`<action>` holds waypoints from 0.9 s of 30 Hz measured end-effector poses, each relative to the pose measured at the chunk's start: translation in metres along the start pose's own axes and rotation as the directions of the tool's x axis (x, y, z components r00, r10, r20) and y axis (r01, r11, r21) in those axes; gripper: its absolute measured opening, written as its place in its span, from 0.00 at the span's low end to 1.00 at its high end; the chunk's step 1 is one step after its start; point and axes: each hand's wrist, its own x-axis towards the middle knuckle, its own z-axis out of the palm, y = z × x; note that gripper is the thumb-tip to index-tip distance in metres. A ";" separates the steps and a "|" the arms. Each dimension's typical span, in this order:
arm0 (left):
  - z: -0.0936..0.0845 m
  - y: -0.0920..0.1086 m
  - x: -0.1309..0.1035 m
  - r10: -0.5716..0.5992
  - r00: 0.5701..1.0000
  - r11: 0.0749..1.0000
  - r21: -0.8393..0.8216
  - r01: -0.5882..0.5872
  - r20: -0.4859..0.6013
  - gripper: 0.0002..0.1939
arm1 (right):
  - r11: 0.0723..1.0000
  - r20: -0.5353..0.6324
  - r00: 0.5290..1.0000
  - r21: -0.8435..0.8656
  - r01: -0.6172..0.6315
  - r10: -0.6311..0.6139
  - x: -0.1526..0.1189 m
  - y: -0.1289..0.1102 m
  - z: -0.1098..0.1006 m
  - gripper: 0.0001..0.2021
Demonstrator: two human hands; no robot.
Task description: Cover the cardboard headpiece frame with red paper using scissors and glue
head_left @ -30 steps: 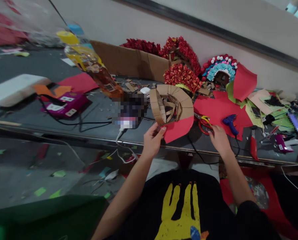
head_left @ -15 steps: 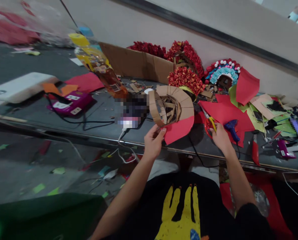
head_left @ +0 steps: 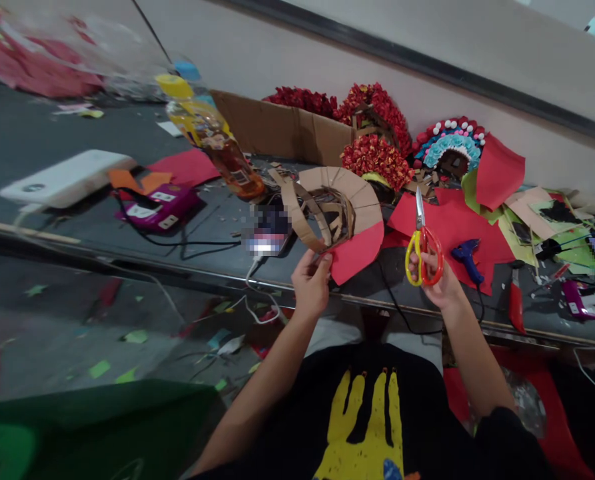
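Note:
My left hand (head_left: 311,283) pinches the near edge of a cardboard headpiece (head_left: 367,200), a flat curved brim joined to a ring of cardboard strips. Red paper (head_left: 360,253) covers the brim's near part, close to my thumb. In my right hand (head_left: 440,283) is a pair of scissors (head_left: 420,243) with one yellow and one red handle, blades together and pointing up and away from me. My fingers are at the handle loops. Below the blades, larger red paper sheets (head_left: 467,220) lie on the table, with a blue glue gun (head_left: 467,257) on them.
A tilted drink bottle (head_left: 217,147), a phone (head_left: 268,230), a purple box (head_left: 162,210) and a white power bank (head_left: 70,177) are on the left. Red flowered headpieces (head_left: 377,160) stand by the wall. A red-handled cutter (head_left: 516,303) and cables lie near the front edge.
My right hand has lifted the scissors off the table and turned them upright. The left hand still holds the headpiece. The whole view has shifted slightly.

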 end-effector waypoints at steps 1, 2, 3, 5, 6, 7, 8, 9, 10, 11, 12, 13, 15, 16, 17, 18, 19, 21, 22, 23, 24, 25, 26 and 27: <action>0.000 0.000 0.000 0.005 1.000 1.000 0.008 -0.005 0.004 0.27 | 1.000 0.001 1.000 -0.013 -0.002 0.002 0.001 -0.002 -0.001 0.15; 0.000 0.000 -0.001 0.009 1.000 1.000 0.014 -0.009 0.005 0.28 | 0.999 0.003 1.000 -0.035 0.011 -0.011 0.001 -0.004 -0.002 0.16; 0.000 0.001 -0.001 0.011 1.000 1.000 0.016 -0.011 0.002 0.28 | 0.997 0.006 0.999 -0.067 0.046 -0.046 0.001 -0.005 -0.005 0.17; 0.001 0.002 -0.002 0.014 1.000 1.000 0.013 -0.014 -0.008 0.27 | 0.969 0.003 0.985 -0.177 0.172 -0.174 0.000 -0.008 -0.013 0.17; 0.001 0.002 -0.002 0.019 1.000 1.000 0.009 -0.019 -0.009 0.27 | 0.932 -0.006 0.966 -0.265 0.248 -0.259 -0.001 -0.009 -0.017 0.18; 0.002 0.003 -0.002 0.022 1.000 1.000 0.004 -0.021 -0.007 0.26 | 0.870 -0.018 0.937 -0.377 0.317 -0.350 -0.003 -0.010 -0.023 0.18; 0.002 0.003 -0.002 0.021 1.000 1.000 -0.003 -0.021 -0.002 0.26 | 0.780 -0.013 0.903 -0.510 0.363 -0.429 -0.006 -0.011 -0.028 0.19; 0.002 0.003 -0.002 0.019 1.000 1.000 -0.010 -0.019 0.003 0.26 | 0.659 0.012 0.872 -0.650 0.379 -0.489 -0.010 -0.012 -0.033 0.19; 0.002 0.003 -0.002 0.014 1.000 1.000 -0.016 -0.014 0.007 0.25 | 0.512 0.055 0.847 -0.775 0.370 -0.529 -0.014 -0.011 -0.037 0.19; 0.002 0.003 -0.002 0.009 1.000 1.000 -0.019 -0.009 0.008 0.25 | 0.351 0.113 0.830 -0.869 0.349 -0.546 -0.019 -0.010 -0.040 0.19; 0.003 0.002 -0.002 0.005 1.000 1.000 -0.017 -0.005 0.006 0.26 | 0.195 0.173 0.824 -0.926 0.322 -0.539 -0.024 -0.007 -0.042 0.19; 0.003 0.002 -0.001 0.003 1.000 1.000 -0.013 -0.003 0.002 0.26 | 0.057 0.224 0.823 -0.953 0.297 -0.523 -0.030 -0.004 -0.043 0.19; 0.003 0.002 -0.001 0.008 1.000 1.000 -0.004 -0.008 -0.005 0.26 | -0.143 0.290 0.826 -0.957 0.252 -0.483 -0.039 0.006 -0.042 0.20; 0.004 0.002 -0.001 0.013 1.000 1.000 -0.004 -0.013 -0.007 0.26 | -0.213 0.307 0.832 -0.949 0.231 -0.462 -0.042 0.011 -0.040 0.21; 0.004 0.002 -0.002 0.018 1.000 1.000 -0.009 -0.018 -0.006 0.26 | -0.269 0.316 0.837 -0.940 0.211 -0.448 -0.044 0.015 -0.039 0.21; 0.005 0.003 -0.002 0.021 1.000 1.000 -0.014 -0.021 -0.004 0.27 | -0.312 0.319 0.840 -0.931 0.190 -0.440 -0.045 0.018 -0.038 0.21; 0.005 0.003 -0.002 0.023 1.000 1.000 -0.019 -0.023 -0.003 0.27 | -0.343 0.319 0.842 -0.923 0.172 -0.436 -0.045 0.021 -0.038 0.21; 0.006 0.004 -0.002 0.017 1.000 0.999 -0.027 -0.017 -0.004 0.27 | -0.377 0.313 0.842 -0.915 0.144 -0.439 -0.043 0.023 -0.037 0.21; 0.006 0.004 -0.002 0.011 1.000 1.000 -0.029 -0.011 -0.004 0.27 | -0.387 0.312 0.840 -0.912 0.134 -0.444 -0.042 0.023 -0.037 0.21; 0.006 0.004 -0.002 0.006 1.000 1.000 -0.030 -0.007 -0.004 0.27 | -0.396 0.312 0.838 -0.909 0.127 -0.448 -0.041 0.023 -0.037 0.21; 0.005 0.004 -0.002 0.005 1.000 1.000 -0.030 -0.005 -0.004 0.27 | -0.406 0.315 0.834 -0.906 0.122 -0.452 -0.041 0.022 -0.037 0.21; 0.005 0.003 -0.002 0.007 1.000 1.000 -0.026 -0.007 -0.003 0.27 | -0.415 0.321 0.830 -0.902 0.121 -0.456 -0.041 0.021 -0.036 0.21; 0.004 0.003 -0.002 0.013 1.000 1.000 -0.019 -0.013 -0.003 0.26 | -0.424 0.327 0.827 -0.898 0.120 -0.457 -0.041 0.020 -0.036 0.21; 0.004 0.002 -0.002 0.022 1.000 1.000 -0.010 -0.022 -0.003 0.26 | -0.430 0.331 0.825 -0.895 0.120 -0.458 -0.041 0.020 -0.035 0.22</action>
